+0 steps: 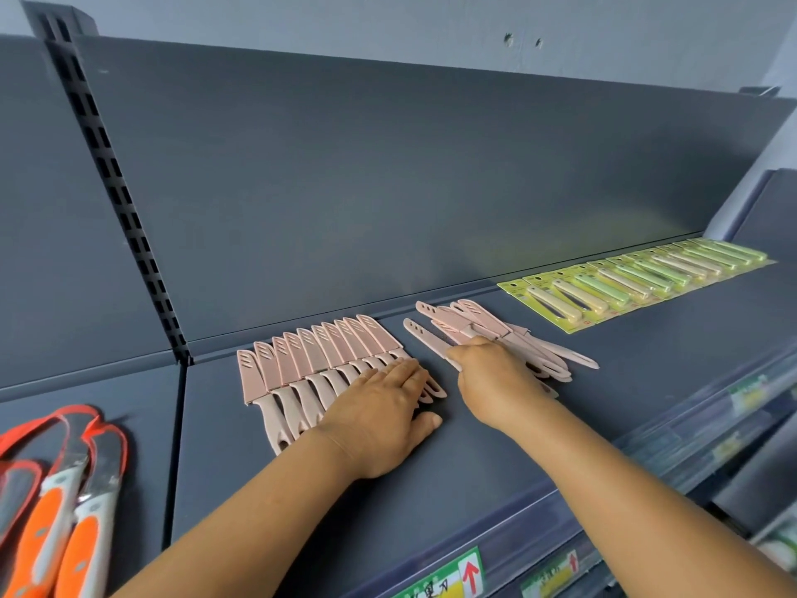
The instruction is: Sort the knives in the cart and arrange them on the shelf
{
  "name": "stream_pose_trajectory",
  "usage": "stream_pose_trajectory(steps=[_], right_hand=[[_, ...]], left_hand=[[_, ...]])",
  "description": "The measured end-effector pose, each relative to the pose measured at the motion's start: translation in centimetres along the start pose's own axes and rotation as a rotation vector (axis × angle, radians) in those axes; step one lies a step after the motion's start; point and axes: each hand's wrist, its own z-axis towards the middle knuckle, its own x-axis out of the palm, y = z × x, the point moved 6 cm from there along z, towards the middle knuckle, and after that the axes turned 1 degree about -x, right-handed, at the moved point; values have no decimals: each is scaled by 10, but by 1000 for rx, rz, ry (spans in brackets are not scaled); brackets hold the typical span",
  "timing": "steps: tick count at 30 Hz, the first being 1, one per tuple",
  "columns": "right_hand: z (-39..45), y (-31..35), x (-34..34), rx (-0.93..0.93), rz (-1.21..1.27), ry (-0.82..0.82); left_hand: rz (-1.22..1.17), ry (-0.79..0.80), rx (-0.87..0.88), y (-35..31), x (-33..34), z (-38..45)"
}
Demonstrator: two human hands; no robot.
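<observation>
A neat overlapping row of pink sheathed knives (pixel 310 360) lies on the dark shelf (pixel 431 468). My left hand (pixel 384 407) lies flat with straight fingers on the handles at the row's right end. To the right sits a loose pile of the same pink knives (pixel 517 343). My right hand (pixel 491 377) rests on that pile and its fingers curl round one pink knife (pixel 425 338) that sticks out to the left.
Packaged green and beige knives (pixel 638 278) line the shelf's back right. Orange-handled knives (pixel 64 489) lie on the neighbouring shelf at the left. A slotted upright (pixel 116 179) divides the back panels. Price labels (pixel 448 576) run along the front edge.
</observation>
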Motion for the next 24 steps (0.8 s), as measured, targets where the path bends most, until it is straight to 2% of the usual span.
stream_pose_trajectory(steps=[3,8,10,15,24], right_hand=[[7,5,-7,47,17,-53],[26,7,-4,172,598,-49],[29,14,0,177,716,-5],[34,25,4,155,679,29],[30,27,1,114,420,-12]], left_hand=[[-19,-7,-4,0,1,0],[-35,-14,-2,1,0,-1],[-32,-17,-1,0,0,0],[-45,-13,3,2,2,0],[-52,-24,22,0,1,0]])
